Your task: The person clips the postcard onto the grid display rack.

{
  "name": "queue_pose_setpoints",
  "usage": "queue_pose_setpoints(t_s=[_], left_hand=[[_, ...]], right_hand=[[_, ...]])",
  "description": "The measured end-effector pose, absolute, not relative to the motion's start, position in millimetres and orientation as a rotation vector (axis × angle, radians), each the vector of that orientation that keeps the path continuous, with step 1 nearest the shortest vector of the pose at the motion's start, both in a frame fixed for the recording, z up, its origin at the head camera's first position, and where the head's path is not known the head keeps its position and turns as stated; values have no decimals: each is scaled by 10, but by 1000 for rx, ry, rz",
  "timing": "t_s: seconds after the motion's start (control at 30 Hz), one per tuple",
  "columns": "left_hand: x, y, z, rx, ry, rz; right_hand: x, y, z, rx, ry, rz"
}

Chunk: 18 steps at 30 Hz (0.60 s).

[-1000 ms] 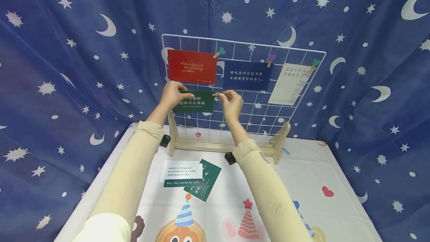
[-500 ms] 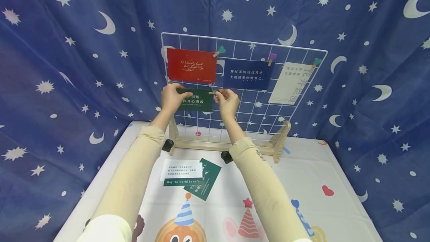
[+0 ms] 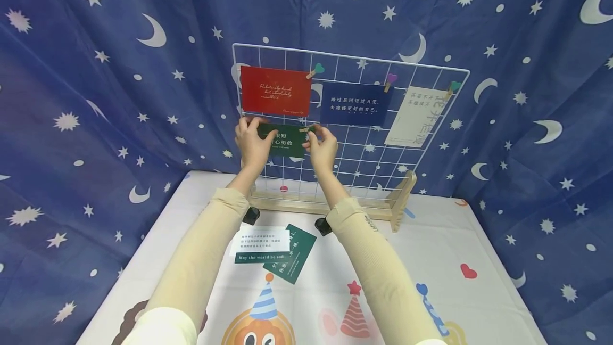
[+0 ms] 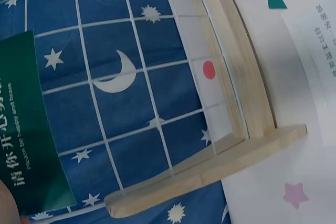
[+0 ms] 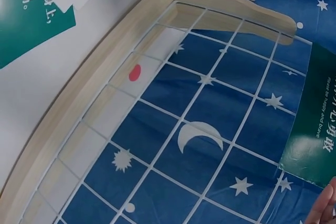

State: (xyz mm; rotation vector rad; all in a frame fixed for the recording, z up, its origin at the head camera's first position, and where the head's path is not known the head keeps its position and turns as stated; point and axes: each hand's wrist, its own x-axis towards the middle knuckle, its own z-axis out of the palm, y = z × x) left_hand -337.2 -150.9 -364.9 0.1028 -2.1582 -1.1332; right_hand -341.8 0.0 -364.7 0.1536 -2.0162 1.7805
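Observation:
My left hand (image 3: pixel 256 140) holds the left part of a dark green card (image 3: pixel 287 141) flat against a white wire grid (image 3: pixel 364 148), just under a red card (image 3: pixel 275 91). At the green card's top right corner my right hand (image 3: pixel 316 137) pinches a small wooden clip (image 3: pixel 304 129). The left wrist view shows the green card (image 4: pixel 26 129) against the grid wires, with a fingertip at the bottom edge. In the right wrist view the green card (image 5: pixel 315 124) hangs at the right, a fingertip (image 5: pixel 324 208) below it.
A navy card (image 3: pixel 354 103) and a cream card (image 3: pixel 415 117) hang clipped on the grid's top row. The grid stands in a wooden base (image 3: pixel 330 205) on the table. A white card (image 3: pixel 261 239) and a green card (image 3: pixel 292 257) lie overlapping on the tablecloth. A starry blue curtain hangs behind.
My left hand has slid right over the green card and now covers more of its text. The right hand and clip have closed in on the card's top right corner.

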Motion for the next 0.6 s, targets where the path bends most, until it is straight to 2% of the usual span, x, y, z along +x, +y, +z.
queue_pose_setpoints(t_s=[0.6], left_hand=[[-3354, -1400, -3776, 35, -2066, -1084]], right_hand=[[-3178, 155, -3783, 279, -2041, 1659]])
